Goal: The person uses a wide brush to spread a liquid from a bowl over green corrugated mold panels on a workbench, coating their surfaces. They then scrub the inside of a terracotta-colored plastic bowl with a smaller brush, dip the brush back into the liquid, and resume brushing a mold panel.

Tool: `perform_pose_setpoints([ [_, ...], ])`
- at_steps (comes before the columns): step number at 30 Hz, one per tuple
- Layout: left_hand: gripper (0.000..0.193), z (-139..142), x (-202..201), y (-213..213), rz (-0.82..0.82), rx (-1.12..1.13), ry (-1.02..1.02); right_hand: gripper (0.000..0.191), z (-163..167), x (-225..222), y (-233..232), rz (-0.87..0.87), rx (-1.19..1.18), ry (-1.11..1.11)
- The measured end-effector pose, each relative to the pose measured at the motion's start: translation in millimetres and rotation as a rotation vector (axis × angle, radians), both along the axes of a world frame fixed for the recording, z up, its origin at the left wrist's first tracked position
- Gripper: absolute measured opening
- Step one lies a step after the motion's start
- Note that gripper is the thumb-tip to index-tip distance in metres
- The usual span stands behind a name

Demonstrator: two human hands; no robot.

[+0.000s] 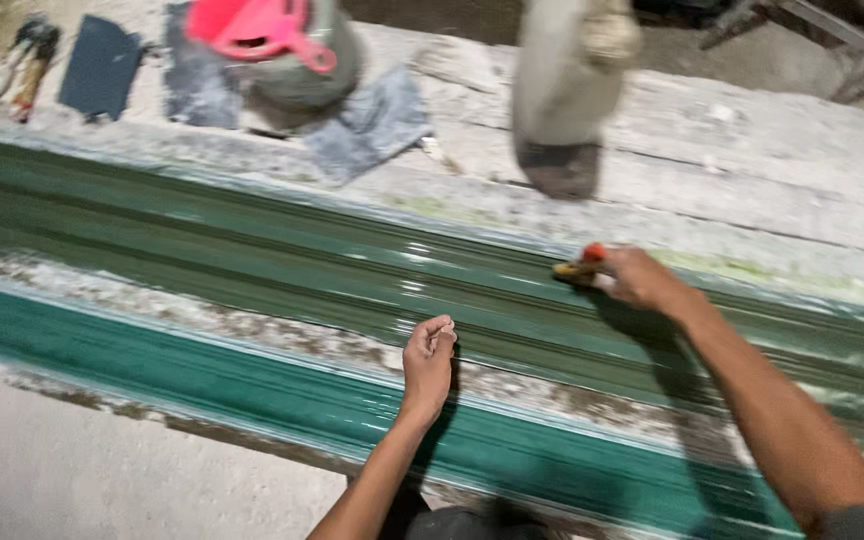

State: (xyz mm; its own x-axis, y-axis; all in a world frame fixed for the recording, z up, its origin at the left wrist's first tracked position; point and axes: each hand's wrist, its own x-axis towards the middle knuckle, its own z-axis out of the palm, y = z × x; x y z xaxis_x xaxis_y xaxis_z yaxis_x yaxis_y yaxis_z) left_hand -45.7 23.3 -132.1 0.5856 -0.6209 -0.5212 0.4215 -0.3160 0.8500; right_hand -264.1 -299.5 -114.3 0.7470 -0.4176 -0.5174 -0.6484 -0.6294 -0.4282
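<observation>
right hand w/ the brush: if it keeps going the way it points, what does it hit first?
The right hand points its brush left along the wet dark green moulding. Nothing stands on that strip as far as the frame shows, so probably only more painted surface. The blurred grey object seems to sit behind that line; depth is unclear.

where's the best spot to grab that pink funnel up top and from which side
Likely by the side handle of the pink funnel, which juts toward the lower right; come in from that side. It sits mouth-up on a grey container, so the wide rim is harder for fingers to pinch. The view is blurred.
</observation>
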Motion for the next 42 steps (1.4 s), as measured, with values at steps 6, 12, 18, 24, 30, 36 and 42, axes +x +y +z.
perform_pose_setpoints([
  [6,0.028,0,158,61,0.205,-0.089,0.095,0.028,-2,298,71,0.067,0.103,-0.258],
  [12,0.029,-4,292,148,0.357,-0.045,-0.003,0.022,-1,575,146,-0.093,0.446,-0.153],
  [18,0.028,11,350,184,0.396,0.115,-0.140,0.056,-25,720,264,0.058,-0.201,-0.982],
  [24,0.028,22,347,165,0.377,0.036,-0.042,0.057,-10,590,266,0.044,-0.338,-0.620],
  [30,0.031,28,279,94,0.206,-0.011,0.066,0.066,17,321,221,-0.148,-0.511,-0.468],
  [36,0.031,37,167,24,-0.013,-0.043,0.035,0.059,17,61,167,-0.269,-0.705,-0.275],
  [42,0.030,37,19,-26,-0.175,0.006,0.033,0.044,-11,-227,118,-0.594,-0.719,-0.094],
])
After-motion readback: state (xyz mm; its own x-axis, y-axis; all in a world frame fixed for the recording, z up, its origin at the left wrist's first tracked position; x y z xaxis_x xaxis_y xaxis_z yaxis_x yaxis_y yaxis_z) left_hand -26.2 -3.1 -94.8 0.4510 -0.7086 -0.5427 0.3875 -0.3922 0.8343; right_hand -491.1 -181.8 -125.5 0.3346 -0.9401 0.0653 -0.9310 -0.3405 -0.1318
